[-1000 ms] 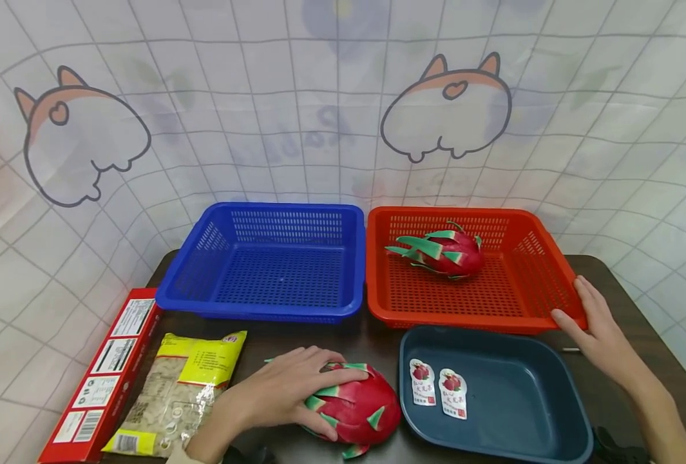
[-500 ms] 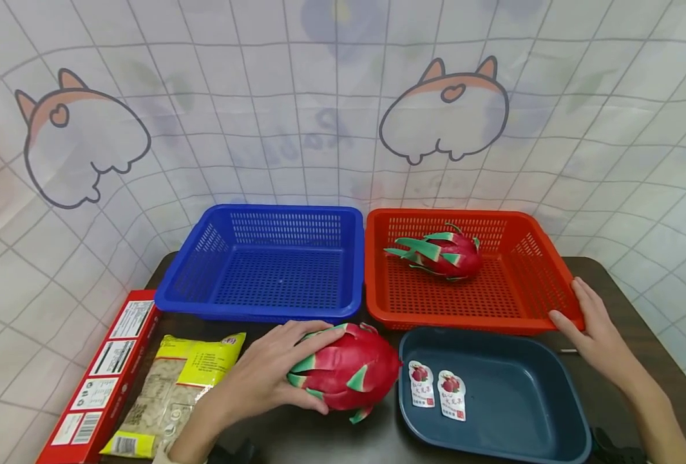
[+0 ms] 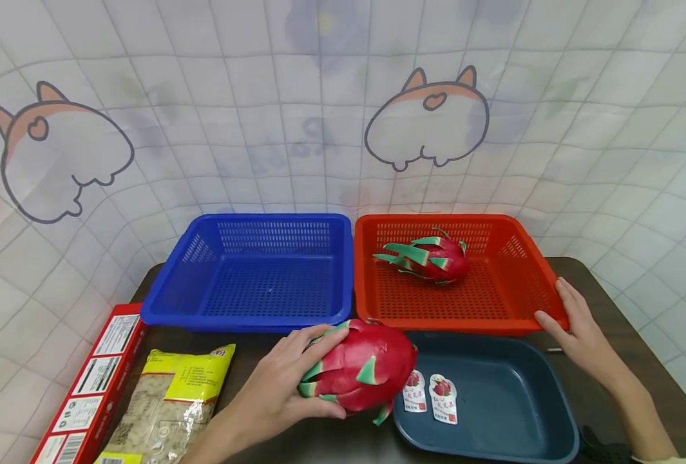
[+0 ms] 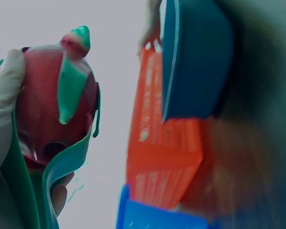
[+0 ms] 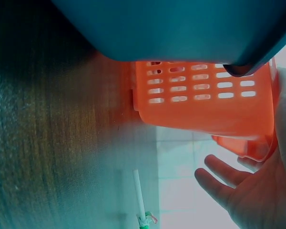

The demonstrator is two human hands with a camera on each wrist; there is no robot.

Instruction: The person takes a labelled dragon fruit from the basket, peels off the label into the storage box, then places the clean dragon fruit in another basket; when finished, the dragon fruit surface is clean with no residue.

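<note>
My left hand [image 3: 285,380] grips a large red dragon fruit [image 3: 377,361] with green scales, which overlaps the left edge of the dark blue tray [image 3: 493,412] in the head view. The thumb and fingers spread round the fruit's leafy end, and in the left wrist view the dragon fruit [image 4: 43,95] is held well up beside the tray. My right hand [image 3: 580,328] rests at the front right corner of the red basket [image 3: 458,324], thumb on the rim. In the right wrist view its fingers [image 5: 219,183] extend loosely outside the basket. A second dragon fruit [image 3: 435,258] lies inside that basket.
A blue basket [image 3: 250,320] stands left of the red one. Two fruit-picture stickers [image 3: 444,399] lie in the tray's left part. At the left are a yellow-and-clear packet [image 3: 169,399] and a long red box [image 3: 96,380]. A thin white stick [image 5: 139,193] lies beyond the tray's right side.
My left hand has lifted the dragon fruit from the table and carried it slightly right, to the tray's left edge. My right hand stays at the red basket's corner. The head view has shifted slightly.
</note>
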